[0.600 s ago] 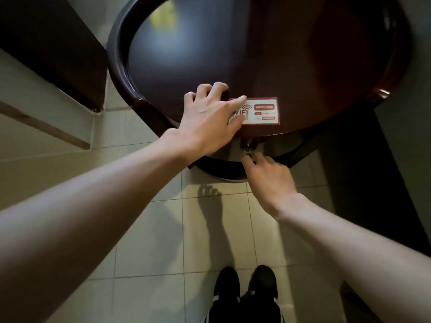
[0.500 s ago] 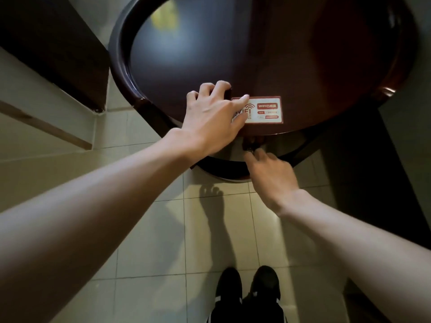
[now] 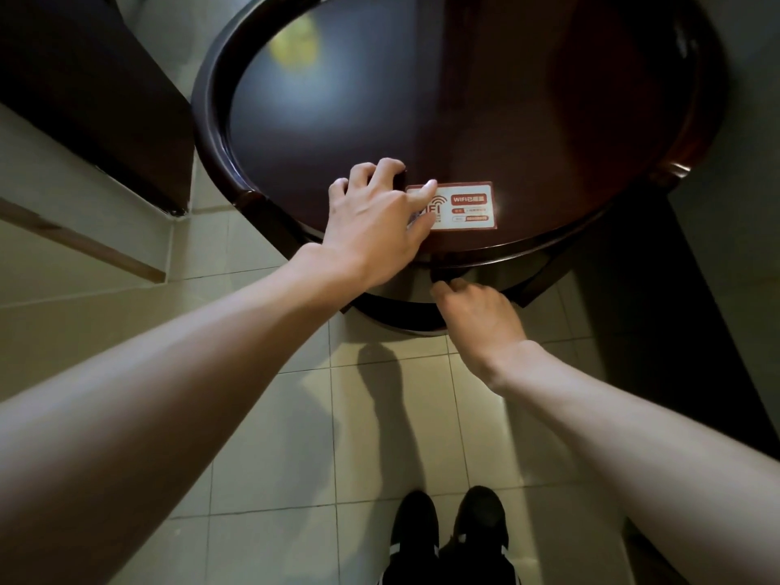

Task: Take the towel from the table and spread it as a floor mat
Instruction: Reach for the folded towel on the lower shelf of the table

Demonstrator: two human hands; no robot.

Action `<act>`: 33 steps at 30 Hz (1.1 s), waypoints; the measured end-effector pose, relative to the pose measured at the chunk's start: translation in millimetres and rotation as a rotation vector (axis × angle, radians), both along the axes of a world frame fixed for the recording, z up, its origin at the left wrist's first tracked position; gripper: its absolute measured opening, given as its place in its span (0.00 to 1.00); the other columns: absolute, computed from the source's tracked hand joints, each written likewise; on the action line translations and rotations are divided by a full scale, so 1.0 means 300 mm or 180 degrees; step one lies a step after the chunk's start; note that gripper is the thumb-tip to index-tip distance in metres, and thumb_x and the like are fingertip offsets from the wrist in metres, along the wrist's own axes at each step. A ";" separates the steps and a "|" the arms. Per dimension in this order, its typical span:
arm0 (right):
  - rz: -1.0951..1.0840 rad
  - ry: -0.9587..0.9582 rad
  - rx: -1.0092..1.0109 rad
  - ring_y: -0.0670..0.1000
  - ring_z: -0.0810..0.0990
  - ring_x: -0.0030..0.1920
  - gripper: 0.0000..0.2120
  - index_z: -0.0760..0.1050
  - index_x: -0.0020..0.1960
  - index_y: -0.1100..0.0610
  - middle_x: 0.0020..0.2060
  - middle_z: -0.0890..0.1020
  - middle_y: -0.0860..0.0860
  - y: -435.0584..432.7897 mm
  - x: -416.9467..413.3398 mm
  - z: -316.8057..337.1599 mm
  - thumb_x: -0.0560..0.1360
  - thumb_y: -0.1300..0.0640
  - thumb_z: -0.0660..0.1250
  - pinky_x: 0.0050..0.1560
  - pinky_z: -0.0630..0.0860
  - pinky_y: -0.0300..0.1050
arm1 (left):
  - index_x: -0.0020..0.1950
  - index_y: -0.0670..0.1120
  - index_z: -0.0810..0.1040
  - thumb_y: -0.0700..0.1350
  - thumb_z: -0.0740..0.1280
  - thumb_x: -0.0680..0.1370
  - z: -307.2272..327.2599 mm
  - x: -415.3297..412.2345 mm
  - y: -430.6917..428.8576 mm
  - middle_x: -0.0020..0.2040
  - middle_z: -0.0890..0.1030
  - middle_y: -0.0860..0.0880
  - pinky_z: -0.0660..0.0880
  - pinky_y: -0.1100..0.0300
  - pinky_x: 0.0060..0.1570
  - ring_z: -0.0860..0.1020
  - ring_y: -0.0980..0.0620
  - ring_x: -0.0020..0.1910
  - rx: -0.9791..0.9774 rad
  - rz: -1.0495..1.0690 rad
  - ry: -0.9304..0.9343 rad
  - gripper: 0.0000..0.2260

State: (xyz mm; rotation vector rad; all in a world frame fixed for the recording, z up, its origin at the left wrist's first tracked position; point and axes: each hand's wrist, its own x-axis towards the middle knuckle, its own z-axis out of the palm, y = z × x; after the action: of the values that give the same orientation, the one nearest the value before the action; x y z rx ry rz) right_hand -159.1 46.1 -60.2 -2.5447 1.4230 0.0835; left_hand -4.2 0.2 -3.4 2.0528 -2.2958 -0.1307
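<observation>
While the left hand [image 3: 371,230] rests spread on the round dark glossy wooden desk [image 3: 422,99], index finger on the red-and-white WiFi card [image 3: 468,206], frame centre | right hand [image 3: 481,318] under desk's near rim, fingers curled, grip unclear | towel: cannot tell where | black shoes [image 3: 451,534], bottom centre.

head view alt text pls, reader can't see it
A person's left hand rests on a round dark table, one finger on a wifi card, while the right hand reaches under its near edge. Pale floor tiles and black shoes show below.
</observation>
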 end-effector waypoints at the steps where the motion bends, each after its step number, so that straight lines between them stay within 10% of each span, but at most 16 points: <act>1: -0.0003 -0.0035 0.0012 0.61 0.79 0.47 0.14 0.71 0.57 0.61 0.47 0.79 0.57 0.007 -0.002 -0.002 0.73 0.69 0.61 0.37 0.71 0.50 | 0.72 0.57 0.68 0.57 0.57 0.80 0.000 0.000 -0.001 0.71 0.65 0.45 0.60 0.42 0.64 0.61 0.41 0.70 0.0006 -0.0006 0.0009 0.20; 17: 0.0293 -0.0181 0.0244 0.60 0.82 0.45 0.16 0.72 0.59 0.60 0.46 0.82 0.57 0.243 -0.086 -0.007 0.72 0.69 0.61 0.40 0.78 0.52 | 0.75 0.55 0.62 0.55 0.54 0.82 -0.034 -0.028 0.081 0.78 0.57 0.43 0.48 0.39 0.71 0.52 0.41 0.76 0.0043 -0.0044 0.0113 0.21; 25: 0.0316 0.0014 0.0127 0.55 0.77 0.20 0.16 0.79 0.36 0.60 0.23 0.77 0.53 0.355 -0.108 0.042 0.51 0.70 0.76 0.17 0.67 0.40 | 0.76 0.55 0.60 0.55 0.53 0.82 -0.032 -0.034 0.122 0.78 0.57 0.44 0.51 0.41 0.71 0.53 0.41 0.76 0.0104 -0.0071 -0.0014 0.21; 33: 0.0407 0.0192 0.0108 0.54 0.74 0.18 0.17 0.78 0.33 0.57 0.20 0.75 0.50 0.463 -0.139 0.028 0.46 0.67 0.77 0.16 0.63 0.39 | 0.77 0.55 0.58 0.55 0.52 0.82 -0.037 -0.051 0.131 0.78 0.54 0.45 0.46 0.40 0.72 0.51 0.41 0.76 0.0221 0.0055 0.0103 0.22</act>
State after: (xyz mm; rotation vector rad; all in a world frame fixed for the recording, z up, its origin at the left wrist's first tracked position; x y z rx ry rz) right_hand -200.9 185.0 -51.9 -2.6239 1.2669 0.2053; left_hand -19.7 39.4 -14.5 2.0859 -2.2856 -0.2445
